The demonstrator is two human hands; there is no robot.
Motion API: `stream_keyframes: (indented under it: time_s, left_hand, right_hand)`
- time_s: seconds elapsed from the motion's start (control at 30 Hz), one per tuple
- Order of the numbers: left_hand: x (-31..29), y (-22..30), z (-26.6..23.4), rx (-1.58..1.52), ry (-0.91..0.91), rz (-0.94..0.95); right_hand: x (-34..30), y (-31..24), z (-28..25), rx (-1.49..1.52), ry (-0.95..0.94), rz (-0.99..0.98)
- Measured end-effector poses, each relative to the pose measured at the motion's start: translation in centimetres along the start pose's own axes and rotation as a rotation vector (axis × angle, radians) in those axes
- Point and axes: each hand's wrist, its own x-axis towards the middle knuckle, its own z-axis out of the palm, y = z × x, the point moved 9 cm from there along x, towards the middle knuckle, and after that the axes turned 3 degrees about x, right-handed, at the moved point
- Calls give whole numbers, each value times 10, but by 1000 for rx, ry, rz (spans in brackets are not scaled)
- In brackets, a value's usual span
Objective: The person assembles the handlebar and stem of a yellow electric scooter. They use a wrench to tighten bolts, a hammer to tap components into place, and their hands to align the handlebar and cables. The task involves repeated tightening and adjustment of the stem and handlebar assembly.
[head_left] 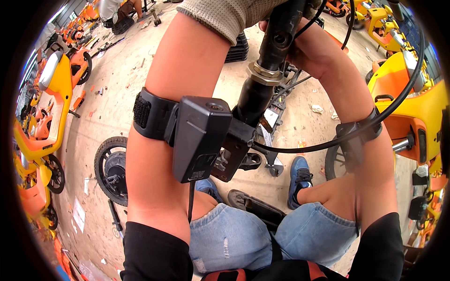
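A black metal tube (pixel 280 33) with a large hex nut (pixel 265 74) rises tilted in front of me, running out past the top edge. My left hand (pixel 234 18), in a grey knit glove, is at its upper end; the glove reaches to the tube and its fingers are mostly out of the picture. Behind the tube my right hand (pixel 300 52) wraps it from the right, and a fingertip shows on the far side. Below the nut sits a black bracket (pixel 228 161) with holes. Black cables (pixel 300 150) loop from it to the right.
Yellow and orange scooters (pixel 51 107) line the left, with more scooters (pixel 412 89) on the right. A wheel (pixel 111 171) lies left of my arm. Between my feet and the tube is a silver wrench-like tool (pixel 272 157). Scraps and papers (pixel 78 215) litter the floor.
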Motion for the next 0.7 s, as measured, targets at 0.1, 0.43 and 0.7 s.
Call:
stream_keyframes:
  time_s: [0.1, 0.43, 0.7]
  left_hand:
    - [-2, 0, 2, -26, -27, 8]
    - [-2, -8, 3, -75, -42, 11]
    - [1, -5, 5, -70, -25, 2]
  right_hand:
    - [2, 3, -13, 24, 123, -22]
    - [-46, 74, -37, 299, 174, 369]
    - [-101, 81, -20, -604, -384, 432]
